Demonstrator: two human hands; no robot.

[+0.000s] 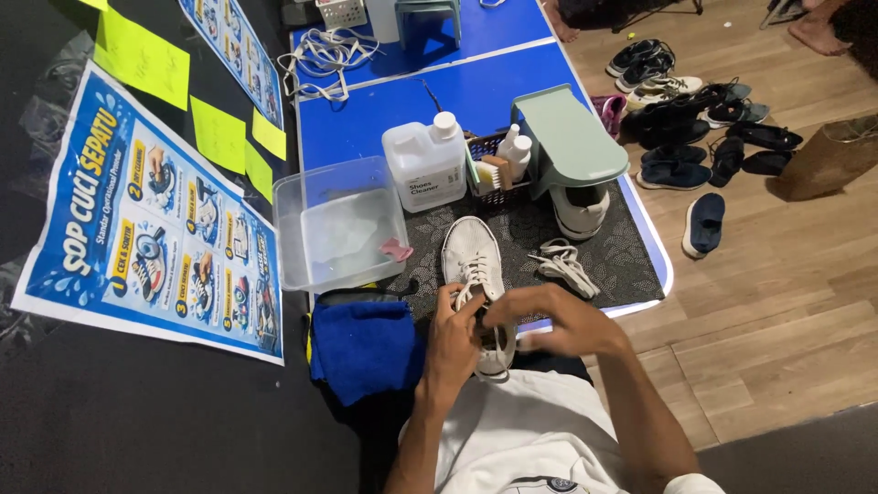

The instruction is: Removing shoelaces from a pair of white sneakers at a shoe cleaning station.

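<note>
A white sneaker [472,259] lies on the dark patterned mat [622,256], toe pointing away from me. My left hand [455,340] grips the shoe's near side at the tongue and laces. My right hand [555,318] reaches across the shoe's heel opening, fingers pinched on its lace by the top eyelets. A loose white lace [562,263] lies on the mat just right of the shoe.
A clear plastic tub [337,229] with water and a pink thing stands left of the mat. A white cleaner jug [426,165], a basket of brushes [498,167], a green stand over another shoe [572,151], a blue cloth [364,345], wall posters, and several shoes on the wooden floor [695,119].
</note>
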